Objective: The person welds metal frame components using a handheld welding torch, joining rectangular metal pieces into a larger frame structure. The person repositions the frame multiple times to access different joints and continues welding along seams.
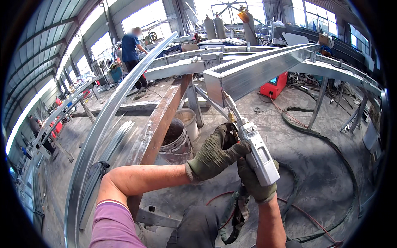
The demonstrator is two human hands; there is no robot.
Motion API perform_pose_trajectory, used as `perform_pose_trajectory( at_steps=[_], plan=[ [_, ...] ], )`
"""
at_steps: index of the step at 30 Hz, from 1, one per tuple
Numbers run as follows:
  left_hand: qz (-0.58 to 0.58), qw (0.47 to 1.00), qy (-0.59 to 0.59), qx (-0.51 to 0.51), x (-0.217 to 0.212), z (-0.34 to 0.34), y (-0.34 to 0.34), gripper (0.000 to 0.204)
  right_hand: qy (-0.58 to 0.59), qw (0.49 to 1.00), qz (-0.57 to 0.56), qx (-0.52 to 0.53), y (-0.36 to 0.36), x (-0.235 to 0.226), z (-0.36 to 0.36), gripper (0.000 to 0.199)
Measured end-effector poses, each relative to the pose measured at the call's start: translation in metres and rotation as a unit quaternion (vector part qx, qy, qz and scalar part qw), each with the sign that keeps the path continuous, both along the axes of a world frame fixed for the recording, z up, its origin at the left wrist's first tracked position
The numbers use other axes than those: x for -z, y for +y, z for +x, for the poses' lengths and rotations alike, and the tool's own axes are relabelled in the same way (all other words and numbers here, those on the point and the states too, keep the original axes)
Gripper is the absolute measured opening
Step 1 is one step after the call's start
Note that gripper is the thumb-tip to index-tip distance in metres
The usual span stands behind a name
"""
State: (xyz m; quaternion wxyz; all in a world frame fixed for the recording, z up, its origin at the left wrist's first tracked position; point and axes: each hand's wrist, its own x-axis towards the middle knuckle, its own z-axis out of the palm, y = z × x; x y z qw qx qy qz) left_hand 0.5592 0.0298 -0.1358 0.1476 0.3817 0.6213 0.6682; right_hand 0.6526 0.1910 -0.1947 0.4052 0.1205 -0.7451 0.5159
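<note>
A silver handheld welding gun (pixel 260 155) points up and away in front of me, its thin nozzle tip at the lower corner of a rectangular metal frame (pixel 256 76). A tiny red glow shows by that tip; whether it touches the metal I cannot tell. My right hand (pixel 255 182), in a dark green glove, is closed around the rear of the gun. Closer to the nozzle, my left hand (pixel 217 152), gloved alike, has its fingers closed at the gun's front beside a brass-coloured fitting. The glove partly hides that grip.
A rusty beam (pixel 163 120) and a long, bent metal profile (pixel 111 107) rise at my left. Two buckets (pixel 175 138) stand beside the beam. Hoses (pixel 331 144) snake over the floor at right, near a red machine (pixel 273 84). A person (pixel 131 51) works farther back.
</note>
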Motion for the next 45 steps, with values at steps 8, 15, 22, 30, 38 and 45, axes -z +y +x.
perform_pose_trajectory(
  at_steps=[8, 15, 22, 30, 38, 45],
  plan=[
    [-0.018, 1.0, 0.012, -0.005, -0.001, -0.001, -0.002, 0.073, 0.028, 0.999, 0.039, 0.012, 0.002, -0.003, -0.002, 0.009],
    [-0.027, 1.0, 0.002, 0.001, 0.002, -0.005, -0.003, 0.075, 0.028, 0.998, 0.055, 0.024, 0.002, -0.005, -0.002, 0.009],
    [-0.023, 1.0, 0.017, 0.002, 0.003, -0.005, -0.003, 0.074, 0.024, 0.999, 0.043, 0.013, 0.002, -0.005, -0.001, 0.01],
    [-0.025, 1.0, 0.016, 0.001, 0.002, -0.002, -0.001, 0.074, 0.013, 0.999, 0.042, 0.013, 0.003, -0.002, 0.001, 0.01],
    [-0.021, 1.0, 0.006, 0.013, 0.01, -0.007, 0.0, 0.074, 0.017, 0.997, 0.067, 0.018, 0.007, -0.001, 0.002, 0.009],
    [-0.01, 1.0, 0.001, 0.011, 0.015, -0.008, 0.0, 0.072, 0.018, 0.996, 0.084, 0.025, 0.007, 0.001, 0.002, 0.01]
  ],
)
